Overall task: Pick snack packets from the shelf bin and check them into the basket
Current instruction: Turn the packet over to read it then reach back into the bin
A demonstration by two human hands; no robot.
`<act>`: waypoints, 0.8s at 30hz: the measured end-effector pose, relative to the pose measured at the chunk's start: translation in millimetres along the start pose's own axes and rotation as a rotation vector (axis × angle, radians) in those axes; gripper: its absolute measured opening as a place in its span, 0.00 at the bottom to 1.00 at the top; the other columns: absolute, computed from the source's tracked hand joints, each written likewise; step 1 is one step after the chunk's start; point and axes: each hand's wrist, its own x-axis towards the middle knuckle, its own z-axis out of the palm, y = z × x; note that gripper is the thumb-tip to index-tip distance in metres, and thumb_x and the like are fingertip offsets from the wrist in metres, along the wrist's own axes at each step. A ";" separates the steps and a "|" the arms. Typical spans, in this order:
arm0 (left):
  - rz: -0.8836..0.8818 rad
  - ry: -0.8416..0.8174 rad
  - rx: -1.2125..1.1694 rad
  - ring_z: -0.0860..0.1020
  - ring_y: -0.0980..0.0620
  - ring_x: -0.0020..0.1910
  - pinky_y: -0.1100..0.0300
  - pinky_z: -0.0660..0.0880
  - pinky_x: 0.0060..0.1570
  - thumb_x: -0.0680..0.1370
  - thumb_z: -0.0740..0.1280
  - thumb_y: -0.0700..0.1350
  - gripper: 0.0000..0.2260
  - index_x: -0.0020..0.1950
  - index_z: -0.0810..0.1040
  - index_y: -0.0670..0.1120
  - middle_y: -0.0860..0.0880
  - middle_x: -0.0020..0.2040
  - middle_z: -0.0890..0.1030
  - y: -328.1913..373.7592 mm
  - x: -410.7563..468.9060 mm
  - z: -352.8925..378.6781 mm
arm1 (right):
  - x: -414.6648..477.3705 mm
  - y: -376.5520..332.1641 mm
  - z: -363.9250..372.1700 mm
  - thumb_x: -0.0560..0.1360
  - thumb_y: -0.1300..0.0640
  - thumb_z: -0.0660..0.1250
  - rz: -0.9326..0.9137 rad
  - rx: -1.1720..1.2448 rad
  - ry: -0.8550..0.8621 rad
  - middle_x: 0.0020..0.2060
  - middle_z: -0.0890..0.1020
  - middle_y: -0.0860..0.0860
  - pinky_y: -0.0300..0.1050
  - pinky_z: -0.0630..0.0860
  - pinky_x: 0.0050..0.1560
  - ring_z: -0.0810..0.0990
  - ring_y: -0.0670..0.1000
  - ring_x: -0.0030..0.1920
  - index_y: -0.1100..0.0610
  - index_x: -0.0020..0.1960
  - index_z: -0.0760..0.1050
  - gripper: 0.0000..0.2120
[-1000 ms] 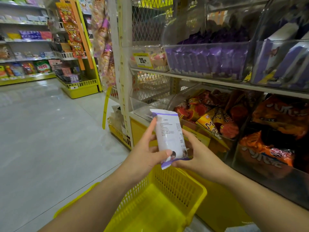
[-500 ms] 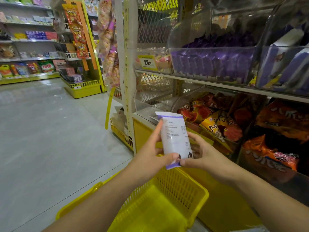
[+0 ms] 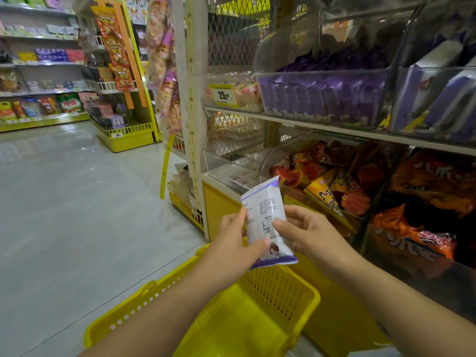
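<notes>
A white snack packet (image 3: 265, 212) with purple ends and small print is held upright above the yellow basket (image 3: 283, 287). My left hand (image 3: 237, 246) grips its left edge and lower part. My right hand (image 3: 306, 233) holds its right side, thumb pressed on the printed face. The basket's inside shows no packets; its near part is hidden by my forearms. On the upper shelf a clear bin (image 3: 322, 96) holds purple packets.
Clear bins of orange and red snack bags (image 3: 327, 181) fill the lower shelf at right. A yellow price tag (image 3: 222, 95) hangs on the upper shelf. Open grey floor (image 3: 64, 202) lies to the left, with more yellow shelving (image 3: 126, 135) behind it.
The packet has tilted a little to the right and my right thumb has come round onto its front face. Both hands sit slightly lower, nearer the basket.
</notes>
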 end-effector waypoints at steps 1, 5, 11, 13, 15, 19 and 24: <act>-0.013 -0.003 -0.017 0.73 0.62 0.59 0.59 0.80 0.53 0.76 0.70 0.47 0.34 0.78 0.57 0.55 0.55 0.67 0.63 -0.7 0.5 1.7 | 0.2 0.6 0.4 0.74 0.59 0.68 -0.005 0.011 0.000 0.48 0.86 0.49 0.42 0.82 0.40 0.86 0.52 0.47 0.52 0.57 0.75 0.12; -0.015 -0.005 -0.075 0.74 0.60 0.62 0.57 0.80 0.53 0.73 0.73 0.42 0.40 0.79 0.55 0.52 0.55 0.70 0.64 2.6 -0.1 2.3 | -1.8 1.9 3.5 0.67 0.54 0.71 -0.043 0.049 -0.044 0.52 0.85 0.51 0.51 0.82 0.48 0.84 0.54 0.52 0.49 0.60 0.72 0.21; -0.018 0.054 -0.226 0.82 0.53 0.53 0.48 0.81 0.50 0.72 0.68 0.34 0.32 0.70 0.67 0.59 0.53 0.63 0.76 4.7 -1.3 0.2 | -5.1 2.0 10.7 0.74 0.60 0.69 -0.052 0.013 -0.091 0.53 0.84 0.51 0.55 0.81 0.51 0.84 0.54 0.52 0.48 0.66 0.68 0.23; -0.022 0.077 -0.285 0.84 0.52 0.48 0.46 0.82 0.48 0.75 0.67 0.34 0.25 0.64 0.73 0.61 0.56 0.56 0.81 5.2 0.7 -4.2 | -6.1 0.4 11.7 0.76 0.62 0.67 -0.057 0.007 -0.100 0.54 0.84 0.50 0.54 0.81 0.52 0.84 0.54 0.52 0.49 0.67 0.68 0.22; -0.025 0.087 -0.317 0.84 0.52 0.48 0.47 0.82 0.46 0.76 0.67 0.37 0.19 0.58 0.77 0.61 0.54 0.54 0.82 4.8 2.2 -8.2 | -7.2 -0.8 12.7 0.76 0.63 0.67 -0.062 0.004 -0.119 0.54 0.84 0.50 0.52 0.81 0.51 0.84 0.53 0.52 0.49 0.66 0.68 0.21; -0.066 0.111 -0.399 0.85 0.50 0.46 0.56 0.82 0.39 0.78 0.65 0.38 0.12 0.52 0.81 0.55 0.49 0.50 0.85 3.4 5.7 -13.7 | -8.5 -2.5 15.3 0.76 0.65 0.66 -0.068 -0.035 -0.123 0.54 0.84 0.49 0.49 0.82 0.50 0.83 0.51 0.54 0.51 0.66 0.69 0.21; -0.093 0.174 -0.343 0.85 0.49 0.41 0.59 0.81 0.37 0.79 0.63 0.42 0.07 0.51 0.80 0.49 0.50 0.43 0.86 0.8 8.0 -18.8 | -12.3 -4.3 17.4 0.76 0.62 0.68 -0.101 -0.117 -0.148 0.54 0.84 0.48 0.43 0.80 0.50 0.82 0.47 0.55 0.47 0.66 0.69 0.22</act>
